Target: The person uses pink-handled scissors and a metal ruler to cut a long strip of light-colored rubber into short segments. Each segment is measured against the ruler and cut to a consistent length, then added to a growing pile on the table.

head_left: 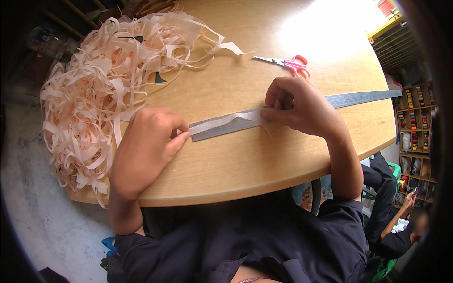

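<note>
Head view: pale fabric strip [226, 120] lies along long grey metal ruler [302, 107], mid-frame on wooden table [245, 160].
Left hand [146, 148]: pinching strip's left end.
Right hand [297, 106]: pinching strip's right end.
Axis: left-right, spanning both hands.

Single view, head-mounted, looking steeply down from above the person's chest onto the wooden table [245, 160]. Close range: both forearms enter from the lower edge, left hand [146, 151] and right hand [299, 106] near centre. Fisheye bending toward the rim; floor beyond the left hand, shelving beyond the right.
</note>
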The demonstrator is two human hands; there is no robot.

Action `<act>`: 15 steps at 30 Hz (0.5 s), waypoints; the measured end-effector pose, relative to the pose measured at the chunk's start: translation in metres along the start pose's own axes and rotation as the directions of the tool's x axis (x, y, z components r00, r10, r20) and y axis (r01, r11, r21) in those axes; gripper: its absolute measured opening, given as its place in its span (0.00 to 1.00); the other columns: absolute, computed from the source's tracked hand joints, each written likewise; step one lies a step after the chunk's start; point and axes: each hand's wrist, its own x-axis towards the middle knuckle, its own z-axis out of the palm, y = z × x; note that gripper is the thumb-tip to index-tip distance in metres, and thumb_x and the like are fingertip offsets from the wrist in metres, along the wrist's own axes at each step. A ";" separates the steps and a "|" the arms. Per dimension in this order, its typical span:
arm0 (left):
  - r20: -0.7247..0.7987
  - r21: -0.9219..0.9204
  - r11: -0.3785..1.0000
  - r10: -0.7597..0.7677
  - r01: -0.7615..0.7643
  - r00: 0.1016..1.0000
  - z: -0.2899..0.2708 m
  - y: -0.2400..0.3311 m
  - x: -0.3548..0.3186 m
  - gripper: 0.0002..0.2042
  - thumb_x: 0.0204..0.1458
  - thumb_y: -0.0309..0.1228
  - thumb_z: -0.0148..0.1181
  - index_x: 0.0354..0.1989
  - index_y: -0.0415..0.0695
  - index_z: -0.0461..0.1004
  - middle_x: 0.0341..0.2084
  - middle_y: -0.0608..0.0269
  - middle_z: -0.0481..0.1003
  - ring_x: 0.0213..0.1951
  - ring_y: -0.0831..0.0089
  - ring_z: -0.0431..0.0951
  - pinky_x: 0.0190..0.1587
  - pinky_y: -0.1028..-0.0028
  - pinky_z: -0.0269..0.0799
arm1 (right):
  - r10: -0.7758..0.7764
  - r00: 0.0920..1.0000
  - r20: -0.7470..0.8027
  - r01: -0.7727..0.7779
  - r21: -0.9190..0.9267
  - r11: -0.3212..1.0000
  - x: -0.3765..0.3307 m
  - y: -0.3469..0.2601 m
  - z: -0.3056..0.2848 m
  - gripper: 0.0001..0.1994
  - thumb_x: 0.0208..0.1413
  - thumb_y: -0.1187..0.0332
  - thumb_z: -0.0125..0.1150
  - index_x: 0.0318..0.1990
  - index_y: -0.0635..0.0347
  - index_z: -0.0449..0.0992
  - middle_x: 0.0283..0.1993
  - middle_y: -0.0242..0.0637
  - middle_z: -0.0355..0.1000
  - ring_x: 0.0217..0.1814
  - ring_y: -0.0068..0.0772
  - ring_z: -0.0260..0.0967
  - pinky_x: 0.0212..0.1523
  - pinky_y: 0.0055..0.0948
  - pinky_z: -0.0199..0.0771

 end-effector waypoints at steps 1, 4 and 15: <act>-0.005 -0.007 1.000 0.000 0.000 1.000 0.000 0.001 0.000 0.04 0.50 0.23 0.67 0.32 0.34 0.84 0.29 0.47 0.80 0.35 0.51 0.81 0.42 0.59 0.75 | -0.001 1.000 0.001 0.001 0.002 1.000 0.000 0.001 0.000 0.09 0.51 0.70 0.73 0.35 0.67 0.80 0.30 0.38 0.78 0.34 0.30 0.78 0.37 0.30 0.78; -0.009 -0.027 1.000 -0.011 0.011 1.000 0.001 0.002 -0.001 0.05 0.50 0.23 0.67 0.32 0.34 0.83 0.29 0.46 0.80 0.34 0.51 0.81 0.42 0.59 0.75 | -0.091 0.994 -0.054 0.091 -0.003 0.996 0.000 0.003 0.004 0.09 0.52 0.74 0.75 0.34 0.64 0.78 0.25 0.29 0.73 0.25 0.18 0.69 0.27 0.22 0.68; -0.068 -0.025 0.999 0.022 -0.024 0.997 0.011 -0.003 0.000 0.04 0.50 0.22 0.67 0.31 0.33 0.82 0.25 0.50 0.78 0.26 0.63 0.79 0.33 0.67 0.74 | -0.009 1.000 0.002 0.009 0.010 1.000 0.000 -0.001 -0.001 0.09 0.51 0.70 0.73 0.34 0.67 0.80 0.29 0.38 0.77 0.34 0.30 0.78 0.37 0.29 0.78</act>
